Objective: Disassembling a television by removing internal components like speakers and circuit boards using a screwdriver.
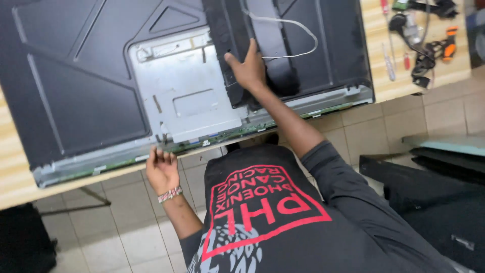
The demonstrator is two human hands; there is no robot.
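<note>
A large flat television (pixel 76 96) lies face down on a wooden table (pixel 15 187). Its dark back shows, with a bare grey metal plate (pixel 184 96) in the middle. A long black plastic cover (pixel 237 30) lies across the back beside the plate. My right hand (pixel 248 68) grips the cover's near end, thumb spread to the left. My left hand (pixel 161 169), with a beaded bracelet on the wrist, is palm up at the table's front edge. Its fingers curl onto the television's lower edge (pixel 126 157). A white cable (pixel 303 31) loops over the cover.
Screwdrivers (pixel 389 60), an orange and black tool (pixel 444 48) and dark cables lie on the table at the top right. The floor is tiled. Black panels (pixel 434 197) and a pale green sheet (pixel 449 144) lie on it at the right.
</note>
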